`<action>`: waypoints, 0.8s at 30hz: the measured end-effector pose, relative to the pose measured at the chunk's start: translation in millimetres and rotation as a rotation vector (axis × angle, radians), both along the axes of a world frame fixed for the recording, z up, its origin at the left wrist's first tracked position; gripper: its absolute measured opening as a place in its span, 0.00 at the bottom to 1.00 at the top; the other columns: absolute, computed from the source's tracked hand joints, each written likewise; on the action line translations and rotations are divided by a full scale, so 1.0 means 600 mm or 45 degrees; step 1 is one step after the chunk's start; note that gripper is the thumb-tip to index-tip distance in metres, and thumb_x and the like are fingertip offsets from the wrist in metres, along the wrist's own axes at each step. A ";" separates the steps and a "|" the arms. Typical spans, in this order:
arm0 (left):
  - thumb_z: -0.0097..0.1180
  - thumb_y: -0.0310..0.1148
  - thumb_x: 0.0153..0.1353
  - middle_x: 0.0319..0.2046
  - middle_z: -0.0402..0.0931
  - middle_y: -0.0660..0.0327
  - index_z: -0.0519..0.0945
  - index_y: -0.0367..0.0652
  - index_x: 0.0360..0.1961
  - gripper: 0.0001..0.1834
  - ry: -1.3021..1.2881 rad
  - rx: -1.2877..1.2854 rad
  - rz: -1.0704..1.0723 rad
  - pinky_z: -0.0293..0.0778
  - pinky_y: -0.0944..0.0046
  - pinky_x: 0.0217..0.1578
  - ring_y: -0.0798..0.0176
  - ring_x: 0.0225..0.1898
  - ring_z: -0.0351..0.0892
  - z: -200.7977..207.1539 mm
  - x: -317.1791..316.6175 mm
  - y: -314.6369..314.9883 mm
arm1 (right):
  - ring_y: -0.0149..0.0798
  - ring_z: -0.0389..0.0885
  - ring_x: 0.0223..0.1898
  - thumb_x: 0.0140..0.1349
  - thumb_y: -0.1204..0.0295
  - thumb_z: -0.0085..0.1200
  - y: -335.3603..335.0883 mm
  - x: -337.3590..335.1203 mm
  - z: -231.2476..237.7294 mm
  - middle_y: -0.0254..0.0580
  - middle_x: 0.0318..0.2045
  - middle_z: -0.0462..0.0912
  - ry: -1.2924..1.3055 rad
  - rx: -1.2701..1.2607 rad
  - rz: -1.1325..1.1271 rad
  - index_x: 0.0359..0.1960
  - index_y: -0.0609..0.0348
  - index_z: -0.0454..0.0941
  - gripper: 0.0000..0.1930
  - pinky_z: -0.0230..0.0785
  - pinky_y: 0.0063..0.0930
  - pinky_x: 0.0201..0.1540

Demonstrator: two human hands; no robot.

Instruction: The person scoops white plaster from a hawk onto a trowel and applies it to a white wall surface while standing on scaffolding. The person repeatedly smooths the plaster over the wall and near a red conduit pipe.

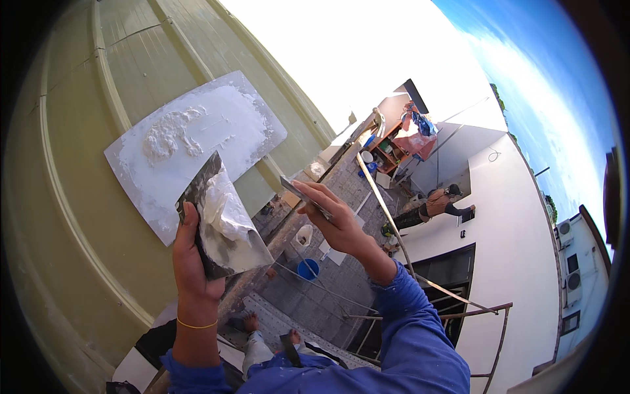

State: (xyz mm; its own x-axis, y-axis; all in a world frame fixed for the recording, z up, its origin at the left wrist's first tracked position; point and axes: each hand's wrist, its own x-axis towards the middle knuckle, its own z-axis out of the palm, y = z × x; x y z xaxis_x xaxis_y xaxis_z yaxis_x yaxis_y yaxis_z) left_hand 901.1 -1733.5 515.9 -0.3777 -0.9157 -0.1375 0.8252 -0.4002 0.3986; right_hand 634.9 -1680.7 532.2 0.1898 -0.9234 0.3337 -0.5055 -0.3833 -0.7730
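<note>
My left hand (190, 259) is closed round the edge of a flat dark metal plate (191, 195), thumb on top. A thick lump of white putty (224, 209) lies on this plate, with thinner smears toward its lower corner. To the right, my right hand (338, 223) grips a putty knife (304, 197), its thin blade seen nearly edge-on; its handle is mostly hidden by my fingers. The knife is apart from the plate. Beyond my left hand, a white board (123, 169) rests on the ribbed roof, bearing a heap of white putty (172, 134).
The greenish metal roof (72, 217) slopes along my left. I am on a perforated metal platform (315, 331). Below stand a blue bucket (308, 268) and a white bucket (304, 235). Scaffold poles (384, 207) cross at right. Another person (435, 203) works at the white wall (512, 243).
</note>
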 end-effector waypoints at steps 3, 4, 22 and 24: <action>0.50 0.51 0.76 0.53 0.80 0.58 0.72 0.44 0.65 0.27 0.049 0.074 -0.051 0.80 0.51 0.54 0.57 0.52 0.83 -0.004 -0.046 0.031 | 0.54 0.81 0.58 0.82 0.63 0.33 0.086 -0.010 -0.037 0.51 0.60 0.78 -0.975 -0.006 -0.172 0.71 0.59 0.60 0.22 0.72 0.59 0.63; 0.50 0.51 0.76 0.54 0.79 0.58 0.72 0.44 0.64 0.26 0.043 0.106 -0.086 0.80 0.53 0.55 0.58 0.53 0.82 -0.004 -0.066 0.044 | 0.54 0.79 0.60 0.82 0.61 0.33 0.114 -0.005 -0.048 0.51 0.62 0.76 -1.008 -0.084 -0.234 0.72 0.58 0.58 0.24 0.71 0.59 0.64; 0.41 0.41 0.80 0.60 0.78 0.50 0.69 0.40 0.68 0.23 -0.101 0.240 -1.243 0.80 0.51 0.58 0.56 0.58 0.81 -0.164 -0.379 0.419 | 0.58 0.64 0.65 0.67 0.77 0.53 0.622 -0.047 -0.162 0.54 0.67 0.62 -0.039 -0.402 -1.086 0.78 0.52 0.56 0.37 0.60 0.50 0.67; 0.40 0.40 0.80 0.60 0.77 0.51 0.68 0.40 0.69 0.23 -0.376 0.353 -1.254 0.79 0.52 0.60 0.56 0.58 0.81 -0.175 -0.412 0.489 | 0.57 0.64 0.66 0.68 0.76 0.53 0.680 -0.044 -0.192 0.54 0.68 0.61 -0.062 -0.329 -1.192 0.77 0.52 0.56 0.36 0.60 0.49 0.67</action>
State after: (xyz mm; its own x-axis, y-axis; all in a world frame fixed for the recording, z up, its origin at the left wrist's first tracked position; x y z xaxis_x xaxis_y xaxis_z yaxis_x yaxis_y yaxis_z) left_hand 653.8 -1440.3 411.0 -0.8524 -0.1471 -0.5017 -0.0265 -0.9462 0.3225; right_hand 608.7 -1272.8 417.0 -0.6037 -0.5908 0.5353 -0.6619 -0.0027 -0.7496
